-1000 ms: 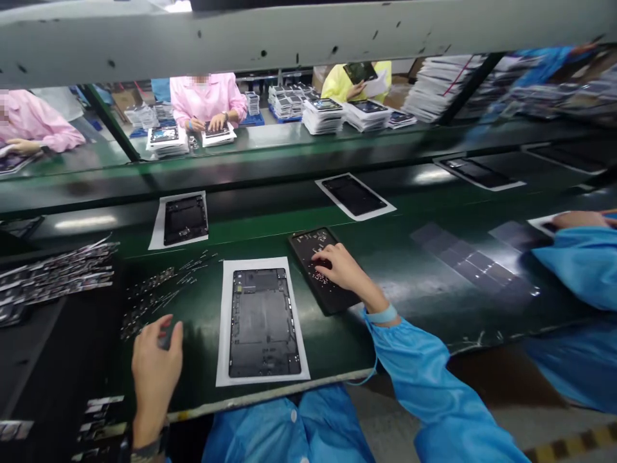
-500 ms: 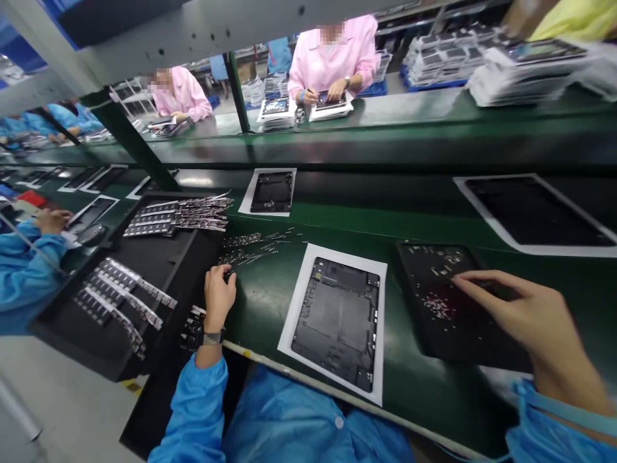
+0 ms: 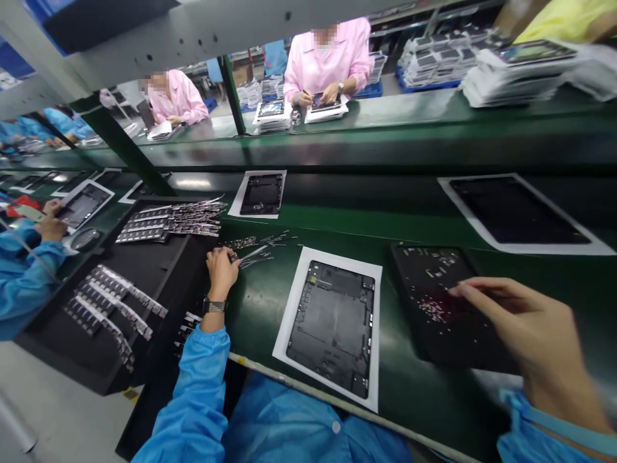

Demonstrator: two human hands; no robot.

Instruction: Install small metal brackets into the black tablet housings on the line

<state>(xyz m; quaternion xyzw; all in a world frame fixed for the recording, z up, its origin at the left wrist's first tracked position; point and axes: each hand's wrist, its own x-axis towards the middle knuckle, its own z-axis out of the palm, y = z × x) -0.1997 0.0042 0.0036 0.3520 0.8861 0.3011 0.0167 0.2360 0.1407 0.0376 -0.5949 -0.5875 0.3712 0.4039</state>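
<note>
We are looking along an electronics assembly line in a factory. A long green belt [image 3: 347, 225] is stretching from left to right, carrying tablet shells [image 3: 332, 325] on white sheets. On the near left, a black tray [image 3: 159, 263] is holding rows of small strips [image 3: 168, 218]. At the far bench, workers in pink coats [image 3: 328, 54] are handling devices beside tall stacks of units [image 3: 515, 71], and blue-sleeved neighbours [image 3: 24, 276] are working at the left.
</note>
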